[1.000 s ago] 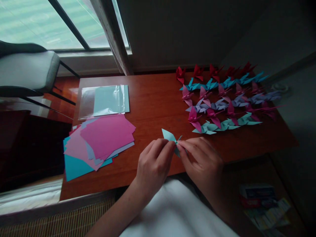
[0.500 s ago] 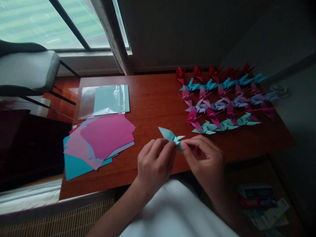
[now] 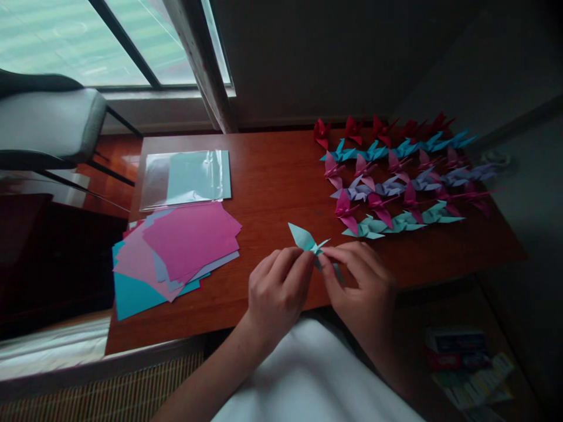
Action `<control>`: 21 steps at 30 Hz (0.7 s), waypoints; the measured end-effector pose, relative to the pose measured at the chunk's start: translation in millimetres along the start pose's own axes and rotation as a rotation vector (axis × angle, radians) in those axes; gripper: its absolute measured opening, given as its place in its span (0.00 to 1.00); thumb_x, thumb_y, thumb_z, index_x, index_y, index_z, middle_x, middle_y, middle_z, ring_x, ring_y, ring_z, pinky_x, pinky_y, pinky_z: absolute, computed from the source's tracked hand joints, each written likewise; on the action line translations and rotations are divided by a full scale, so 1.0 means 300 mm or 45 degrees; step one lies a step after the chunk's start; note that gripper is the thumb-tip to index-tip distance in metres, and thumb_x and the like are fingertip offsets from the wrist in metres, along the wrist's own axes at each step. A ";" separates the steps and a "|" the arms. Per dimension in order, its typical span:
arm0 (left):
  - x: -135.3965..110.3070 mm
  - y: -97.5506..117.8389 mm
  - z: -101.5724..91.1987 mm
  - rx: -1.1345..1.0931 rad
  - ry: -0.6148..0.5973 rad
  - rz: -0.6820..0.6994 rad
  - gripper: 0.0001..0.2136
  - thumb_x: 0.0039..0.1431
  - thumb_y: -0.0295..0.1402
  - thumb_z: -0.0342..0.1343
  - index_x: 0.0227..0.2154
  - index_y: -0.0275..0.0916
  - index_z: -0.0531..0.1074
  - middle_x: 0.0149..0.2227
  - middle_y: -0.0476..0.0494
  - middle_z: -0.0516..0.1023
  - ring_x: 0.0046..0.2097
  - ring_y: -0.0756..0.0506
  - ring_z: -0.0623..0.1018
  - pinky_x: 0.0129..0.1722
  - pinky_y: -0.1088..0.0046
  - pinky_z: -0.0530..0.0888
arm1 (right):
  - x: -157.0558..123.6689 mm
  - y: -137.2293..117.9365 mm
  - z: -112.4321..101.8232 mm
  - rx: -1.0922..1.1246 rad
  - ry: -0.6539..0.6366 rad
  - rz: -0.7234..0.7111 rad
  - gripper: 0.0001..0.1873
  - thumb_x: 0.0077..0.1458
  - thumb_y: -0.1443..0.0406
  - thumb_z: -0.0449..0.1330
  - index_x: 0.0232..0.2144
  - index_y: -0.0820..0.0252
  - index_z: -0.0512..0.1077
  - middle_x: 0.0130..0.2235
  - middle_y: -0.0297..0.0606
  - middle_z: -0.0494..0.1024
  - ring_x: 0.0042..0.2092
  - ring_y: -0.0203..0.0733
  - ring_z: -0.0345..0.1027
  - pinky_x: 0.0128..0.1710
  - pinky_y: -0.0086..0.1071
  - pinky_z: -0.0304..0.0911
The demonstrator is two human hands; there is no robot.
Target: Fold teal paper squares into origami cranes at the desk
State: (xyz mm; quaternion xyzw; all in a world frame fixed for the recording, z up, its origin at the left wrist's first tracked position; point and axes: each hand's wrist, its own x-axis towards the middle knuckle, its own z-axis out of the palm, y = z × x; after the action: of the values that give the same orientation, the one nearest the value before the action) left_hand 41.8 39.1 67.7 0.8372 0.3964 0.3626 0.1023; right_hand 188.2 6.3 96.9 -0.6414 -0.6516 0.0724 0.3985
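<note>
A pale mint origami crane (image 3: 303, 237) is held between my two hands above the near edge of the wooden table (image 3: 272, 170). My left hand (image 3: 279, 284) pinches it from the left, its fingers curled. My right hand (image 3: 363, 278) grips the other side with thumb and forefinger. One wing points up and to the left; part of the body is covered by my fingers. Just beyond my right hand lies a row of mint cranes (image 3: 404, 221), with magenta cranes (image 3: 345, 211) behind it.
Farther back stand rows of lavender cranes (image 3: 391, 186), pink cranes (image 3: 333, 170), blue cranes (image 3: 376, 151) and red cranes (image 3: 322, 133). Left on the table are fanned coloured sheets (image 3: 191, 240) and a clear packet of mint paper (image 3: 197, 176). A chair (image 3: 53, 123) stands by the window.
The crane has shifted slightly right and turned a little, its wing now more upright. My right thumb and fingers have moved slightly left, and my left hand a little right.
</note>
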 end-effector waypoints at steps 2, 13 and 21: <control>-0.001 0.000 0.000 -0.001 -0.002 0.000 0.06 0.64 0.23 0.57 0.42 0.36 0.73 0.36 0.43 0.78 0.36 0.46 0.75 0.37 0.70 0.72 | 0.002 0.001 -0.003 -0.022 0.005 -0.051 0.06 0.58 0.74 0.62 0.36 0.60 0.76 0.33 0.41 0.79 0.36 0.43 0.71 0.39 0.37 0.68; 0.001 -0.009 -0.013 -0.086 -0.062 0.026 0.06 0.64 0.23 0.57 0.43 0.35 0.73 0.37 0.42 0.78 0.37 0.46 0.76 0.38 0.71 0.73 | 0.035 0.071 -0.045 0.045 -0.245 -0.299 0.09 0.57 0.75 0.62 0.38 0.59 0.74 0.34 0.40 0.77 0.37 0.44 0.70 0.39 0.39 0.68; 0.013 -0.015 -0.018 -0.254 -0.101 0.027 0.04 0.65 0.24 0.56 0.41 0.34 0.74 0.35 0.42 0.77 0.35 0.47 0.75 0.35 0.73 0.73 | 0.057 0.092 -0.077 -0.043 -0.251 -0.422 0.09 0.53 0.73 0.66 0.37 0.56 0.76 0.37 0.41 0.73 0.42 0.47 0.62 0.41 0.42 0.65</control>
State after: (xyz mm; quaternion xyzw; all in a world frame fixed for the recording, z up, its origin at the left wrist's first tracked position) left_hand 37.1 44.4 71.6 0.8407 0.3451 0.3678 0.1971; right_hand 226.3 16.4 103.0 -0.5217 -0.7854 0.0571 0.3283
